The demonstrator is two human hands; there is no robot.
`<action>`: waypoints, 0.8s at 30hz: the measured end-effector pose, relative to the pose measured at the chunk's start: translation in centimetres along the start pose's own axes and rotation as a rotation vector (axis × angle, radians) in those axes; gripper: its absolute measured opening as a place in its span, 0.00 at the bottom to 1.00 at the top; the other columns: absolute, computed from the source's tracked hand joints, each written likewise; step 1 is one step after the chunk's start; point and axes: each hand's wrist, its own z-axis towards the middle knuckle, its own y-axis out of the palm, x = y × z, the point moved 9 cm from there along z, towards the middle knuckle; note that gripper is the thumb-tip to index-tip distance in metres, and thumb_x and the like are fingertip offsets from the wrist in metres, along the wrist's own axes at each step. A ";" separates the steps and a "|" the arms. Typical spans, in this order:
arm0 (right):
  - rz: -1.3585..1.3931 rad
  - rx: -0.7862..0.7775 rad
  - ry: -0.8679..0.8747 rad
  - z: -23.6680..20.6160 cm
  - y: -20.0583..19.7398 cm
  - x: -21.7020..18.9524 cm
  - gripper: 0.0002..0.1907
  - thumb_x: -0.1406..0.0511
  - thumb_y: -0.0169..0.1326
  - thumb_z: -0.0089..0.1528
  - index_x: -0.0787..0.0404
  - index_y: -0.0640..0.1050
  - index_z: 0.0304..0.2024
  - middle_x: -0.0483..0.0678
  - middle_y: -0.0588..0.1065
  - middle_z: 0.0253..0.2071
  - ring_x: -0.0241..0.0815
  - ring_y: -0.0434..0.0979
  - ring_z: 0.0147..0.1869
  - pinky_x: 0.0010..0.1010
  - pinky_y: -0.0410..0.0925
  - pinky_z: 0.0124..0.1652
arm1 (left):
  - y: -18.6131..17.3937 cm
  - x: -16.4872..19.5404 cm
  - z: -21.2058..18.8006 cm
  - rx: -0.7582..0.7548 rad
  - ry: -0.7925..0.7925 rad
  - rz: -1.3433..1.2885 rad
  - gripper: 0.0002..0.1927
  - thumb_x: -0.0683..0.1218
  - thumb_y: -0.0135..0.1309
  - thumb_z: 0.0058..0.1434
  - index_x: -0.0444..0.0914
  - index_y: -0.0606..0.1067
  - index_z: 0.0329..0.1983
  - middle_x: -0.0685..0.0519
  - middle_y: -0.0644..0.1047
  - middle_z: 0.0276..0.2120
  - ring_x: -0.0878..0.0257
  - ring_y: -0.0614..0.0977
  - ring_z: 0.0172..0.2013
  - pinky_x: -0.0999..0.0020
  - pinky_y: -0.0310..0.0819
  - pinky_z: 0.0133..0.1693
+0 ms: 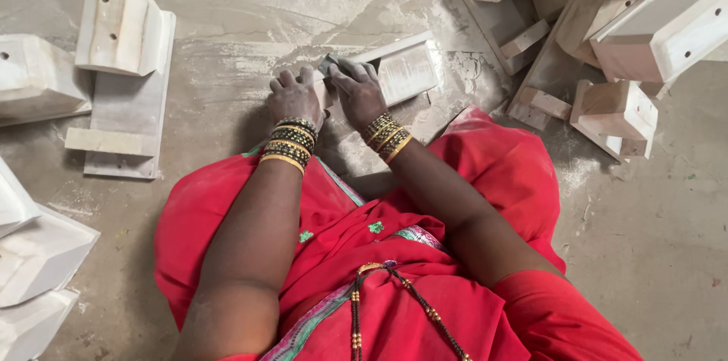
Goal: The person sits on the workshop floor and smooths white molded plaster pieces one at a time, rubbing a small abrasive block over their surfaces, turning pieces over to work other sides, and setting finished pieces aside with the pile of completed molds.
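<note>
A pale wooden block (406, 69) lies on the dusty floor in front of me, its near end under my hands. My left hand (294, 95) is closed on that near end, fingers curled over the edge. My right hand (356, 89) presses a small grey piece, likely sandpaper (331, 65), against the block's top. Both wrists carry several gold and dark bangles. My red clothing fills the bottom of the view.
A heap of unfinished wooden pieces (607, 27) is piled at the upper right. Several white-coated pieces (121, 35) lie at the left, with more (38, 255) at the lower left. Pale dust covers the concrete floor (250, 20).
</note>
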 end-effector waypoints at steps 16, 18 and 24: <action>0.049 -0.145 -0.018 -0.4 1.0 -0.7 0.27 0.71 0.47 0.66 0.52 0.72 0.68 0.53 0.72 0.64 0.53 0.73 0.64 0.50 0.65 0.64 | -0.5 0.1 0.0 0.086 0.007 0.038 0.28 0.47 0.59 0.61 0.45 0.64 0.63 0.44 0.69 0.55 0.45 0.73 0.54 0.54 0.76 0.51; 0.064 -0.076 -0.141 -0.6 0.2 -1.3 0.29 0.72 0.48 0.64 0.49 0.73 0.67 0.48 0.71 0.69 0.46 0.74 0.68 0.53 0.63 0.66 | -0.3 -0.1 0.1 0.075 0.012 0.043 0.27 0.49 0.58 0.63 0.45 0.64 0.63 0.44 0.69 0.55 0.45 0.73 0.56 0.53 0.76 0.52; 0.949 0.128 1.036 -1.8 0.6 18.6 0.19 0.62 0.55 0.68 0.67 0.73 0.58 0.55 0.78 0.41 0.51 0.80 0.44 0.49 0.72 0.48 | 0.2 0.1 0.4 -0.071 -0.019 0.073 0.37 0.53 0.62 0.55 0.45 0.60 0.65 0.43 0.66 0.56 0.45 0.71 0.57 0.54 0.73 0.53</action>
